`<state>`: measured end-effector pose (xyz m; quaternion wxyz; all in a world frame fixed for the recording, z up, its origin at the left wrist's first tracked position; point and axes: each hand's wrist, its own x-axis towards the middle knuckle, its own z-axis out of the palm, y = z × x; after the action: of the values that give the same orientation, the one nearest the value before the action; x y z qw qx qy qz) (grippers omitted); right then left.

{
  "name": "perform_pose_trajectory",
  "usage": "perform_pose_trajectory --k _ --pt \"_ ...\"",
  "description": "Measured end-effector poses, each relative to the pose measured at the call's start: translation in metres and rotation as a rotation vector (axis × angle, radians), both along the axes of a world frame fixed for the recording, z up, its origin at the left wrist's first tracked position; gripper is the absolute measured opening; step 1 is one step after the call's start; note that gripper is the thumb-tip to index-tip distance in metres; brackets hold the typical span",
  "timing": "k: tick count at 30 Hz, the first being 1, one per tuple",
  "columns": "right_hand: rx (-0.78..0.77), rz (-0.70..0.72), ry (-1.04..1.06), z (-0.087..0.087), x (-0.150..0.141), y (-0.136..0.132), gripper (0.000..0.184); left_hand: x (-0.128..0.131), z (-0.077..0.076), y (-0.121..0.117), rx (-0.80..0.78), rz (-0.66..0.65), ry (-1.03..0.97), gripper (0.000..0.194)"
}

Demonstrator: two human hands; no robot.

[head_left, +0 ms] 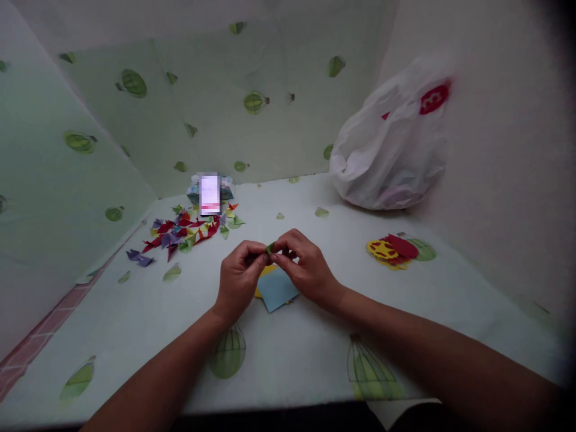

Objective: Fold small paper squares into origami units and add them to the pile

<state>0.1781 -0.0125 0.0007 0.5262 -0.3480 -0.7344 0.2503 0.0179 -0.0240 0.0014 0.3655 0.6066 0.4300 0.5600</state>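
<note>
"State the grip condition."

"Both grips are closed by pinching. My left hand (242, 273) and my right hand (310, 267) meet at the fingertips on one small green piece (270, 248), apparently paper. Two-sided support probably keeps so small an item steady; its exact shape is mostly hidden by my fingers."

"Specify the item's position."

"It is above the desk (315, 336), just beyond a blue sheet (278, 291). Yellow paper (258, 294) shows beneath that sheet's edge. Both lie flat in front of me, presumably for short reach."

"Continue outward, left side."

"A loose heap of folded paper pieces (198, 229) lies ahead and to the left, in red, purple, green and yellow. That offset likely leaves my hands room. Directly behind it, a bright screen (210, 193) stands upright before a patterned box (228, 187), which possibly props it; contact cannot be confirmed."

"Right side?"

"Red and yellow cut-outs (402, 247) overlap in a flat stack, well apart from my right hand. Farther back, a bulging white plastic bag (387, 150) rests by the wall (495, 150), outside my working area."
</note>
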Motion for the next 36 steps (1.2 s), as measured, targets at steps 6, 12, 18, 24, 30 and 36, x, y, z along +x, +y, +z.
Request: perform_pose_trajectory --k 6,12,18,24,30,36 --pt "0.067 -0.022 -0.055 -0.0002 -0.0029 -0.0038 0.015 -0.0006 -0.0008 -0.0004 -0.011 0.056 0.064 0.011" --pt "0.104 0.038 -0.073 0.0001 -0.0033 -0.0063 0.015 -0.0017 0.0002 -0.0005 0.017 0.072 0.116 0.011" --pt "-0.067 0.067 -0.006 0.0022 -0.0019 -0.0054 0.008 -0.0023 -0.0004 0.0009 0.105 0.082 0.187 0.008" --pt "-0.190 0.073 0.025 0.0011 -0.0003 -0.0039 0.008 -0.0027 -0.0023 0.0019 0.157 0.072 0.247 0.008" --pt "-0.288 0.128 0.080 0.0003 0.0002 -0.0021 0.010 -0.0028 -0.0030 0.0016 0.132 0.044 0.209 0.008" --pt "-0.305 0.132 0.085 0.0014 -0.0001 -0.0030 0.012 -0.0027 -0.0001 0.0001 0.100 0.027 0.201 0.009"
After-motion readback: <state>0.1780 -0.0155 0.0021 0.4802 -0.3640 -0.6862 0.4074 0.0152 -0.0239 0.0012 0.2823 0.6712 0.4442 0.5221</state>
